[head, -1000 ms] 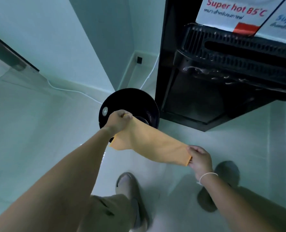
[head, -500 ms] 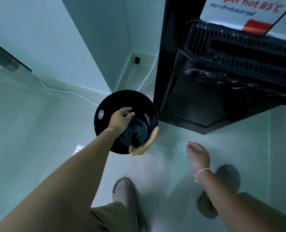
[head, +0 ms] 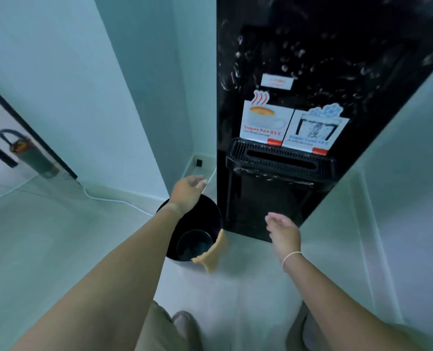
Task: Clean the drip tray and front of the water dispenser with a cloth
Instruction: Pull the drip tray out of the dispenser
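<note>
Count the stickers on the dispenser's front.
3. A hot sticker at left, a cold sticker beside it on the right, and a small label above them. More could sit outside the frame.

Pale floor under black bin, water dispenser, probably a white cable

My left forearm covers part of the black bin's rim. The water dispenser's top runs off the upper edge. Its small white label is too blurred to read. Motion smears my right hand's fingers.
</note>
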`<state>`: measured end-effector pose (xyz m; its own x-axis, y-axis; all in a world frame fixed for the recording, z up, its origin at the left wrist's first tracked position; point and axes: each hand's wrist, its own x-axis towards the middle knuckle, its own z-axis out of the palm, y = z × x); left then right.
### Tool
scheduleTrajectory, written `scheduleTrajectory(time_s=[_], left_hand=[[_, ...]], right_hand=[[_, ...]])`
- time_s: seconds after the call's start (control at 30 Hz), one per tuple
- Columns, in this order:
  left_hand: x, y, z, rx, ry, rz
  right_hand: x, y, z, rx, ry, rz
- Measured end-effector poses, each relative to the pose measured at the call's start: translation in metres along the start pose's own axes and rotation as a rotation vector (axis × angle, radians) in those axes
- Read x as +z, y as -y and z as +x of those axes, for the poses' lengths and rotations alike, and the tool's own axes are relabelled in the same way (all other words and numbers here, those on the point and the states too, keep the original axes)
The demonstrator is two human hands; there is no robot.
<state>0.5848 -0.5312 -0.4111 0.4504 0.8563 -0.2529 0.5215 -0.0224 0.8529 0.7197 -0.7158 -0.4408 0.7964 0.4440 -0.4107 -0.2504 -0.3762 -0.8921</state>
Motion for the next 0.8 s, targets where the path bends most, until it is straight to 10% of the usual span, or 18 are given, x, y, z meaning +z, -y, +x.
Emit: scheduleTrajectory(time_s=[0.8], left_hand=[[0.036, -0.103, -0.001, -0.108, 0.054, -0.397]], right_hand=[[-0.082, 0.095, 0.031, 0.098, -0.105, 0.442]])
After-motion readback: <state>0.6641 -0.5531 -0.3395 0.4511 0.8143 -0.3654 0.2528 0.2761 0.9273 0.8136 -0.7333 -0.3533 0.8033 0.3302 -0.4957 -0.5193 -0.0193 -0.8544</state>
